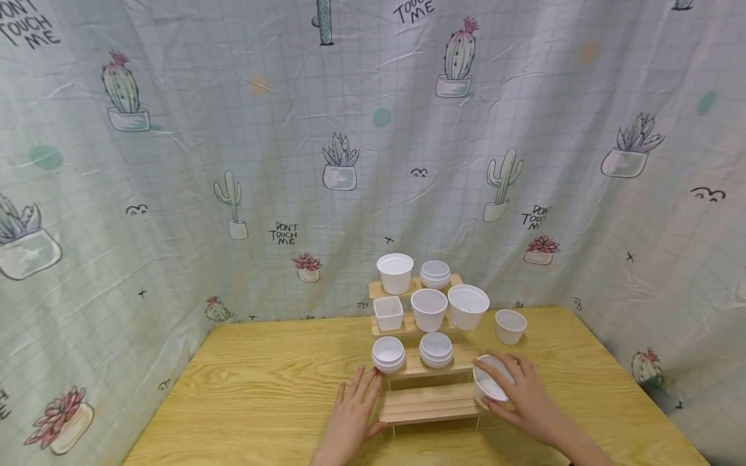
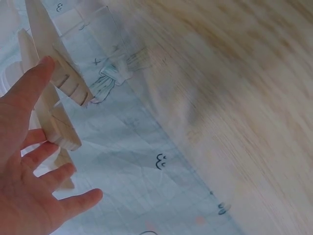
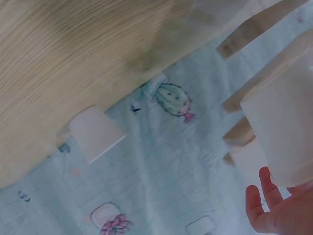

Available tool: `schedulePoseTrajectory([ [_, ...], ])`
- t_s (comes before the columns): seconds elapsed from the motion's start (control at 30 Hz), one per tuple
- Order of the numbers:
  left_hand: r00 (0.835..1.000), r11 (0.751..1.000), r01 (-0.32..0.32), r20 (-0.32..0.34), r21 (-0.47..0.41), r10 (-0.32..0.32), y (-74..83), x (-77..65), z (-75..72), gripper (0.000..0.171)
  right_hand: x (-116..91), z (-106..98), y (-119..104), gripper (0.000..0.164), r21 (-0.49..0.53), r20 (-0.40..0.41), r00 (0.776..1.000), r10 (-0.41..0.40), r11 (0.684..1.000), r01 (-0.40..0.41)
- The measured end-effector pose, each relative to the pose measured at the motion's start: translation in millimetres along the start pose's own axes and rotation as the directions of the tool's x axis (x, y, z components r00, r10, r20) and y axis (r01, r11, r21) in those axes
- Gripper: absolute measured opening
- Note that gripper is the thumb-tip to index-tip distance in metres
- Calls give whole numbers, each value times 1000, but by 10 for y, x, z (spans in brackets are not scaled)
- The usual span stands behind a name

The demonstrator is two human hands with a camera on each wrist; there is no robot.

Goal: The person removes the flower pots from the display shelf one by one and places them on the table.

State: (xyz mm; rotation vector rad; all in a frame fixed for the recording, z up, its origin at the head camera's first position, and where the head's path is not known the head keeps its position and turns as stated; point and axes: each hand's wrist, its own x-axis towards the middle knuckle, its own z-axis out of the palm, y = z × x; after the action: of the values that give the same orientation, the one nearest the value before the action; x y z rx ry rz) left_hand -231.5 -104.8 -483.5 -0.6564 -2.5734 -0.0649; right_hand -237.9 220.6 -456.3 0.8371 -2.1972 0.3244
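A tiered wooden stand [image 1: 428, 402] holds several white plastic pots. Beside its right end, my right hand [image 1: 527, 401] grips a round white pot [image 1: 487, 391], which looks tilted. In the right wrist view the same pot [image 3: 283, 122] hangs beside the tiers, with fingertips [image 3: 270, 188] against it. My left hand [image 1: 351, 411] lies at the left end of the stand, fingers spread and nearly straight. Its fingertips reach the edge near a round ribbed pot [image 1: 388, 356]; whether they touch the pot I cannot tell. A second ribbed pot [image 1: 436, 350] sits on that tier.
Higher tiers carry a square pot [image 1: 388, 314], two tapered pots [image 1: 429, 310] and others. One small pot [image 1: 510, 327] stands on the yellow wood-grain table [image 1: 262, 375], right of the stand. A cactus-print curtain [image 1: 280, 162] hangs behind and at both sides.
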Motion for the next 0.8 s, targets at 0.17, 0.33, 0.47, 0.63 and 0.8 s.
schedulePoseTrajectory([
  [0.17, 1000, 1000, -2, -1, 6, 2, 5, 6, -7, 86, -48, -8, 177, 54, -11, 1, 999, 43, 999, -43],
  [0.33, 1000, 1000, -6, -12, 13, 6, 14, 10, -4, 85, -83, -18, 285, 54, -43, -29, 997, 66, 997, -67],
  [0.47, 1000, 1000, -8, -19, 15, 8, 17, 3, -4, 85, -117, -24, 341, 55, -61, -22, 995, 102, 993, -103],
  [0.63, 1000, 1000, -6, -23, 14, 6, 18, -3, -11, 85, -157, -8, 459, 56, -75, -33, 992, 122, 989, -124],
  [0.8, 1000, 1000, -3, -26, 30, 3, 14, 5, -18, 86, -189, 5, 604, 58, -81, -53, 988, 142, 986, -146],
])
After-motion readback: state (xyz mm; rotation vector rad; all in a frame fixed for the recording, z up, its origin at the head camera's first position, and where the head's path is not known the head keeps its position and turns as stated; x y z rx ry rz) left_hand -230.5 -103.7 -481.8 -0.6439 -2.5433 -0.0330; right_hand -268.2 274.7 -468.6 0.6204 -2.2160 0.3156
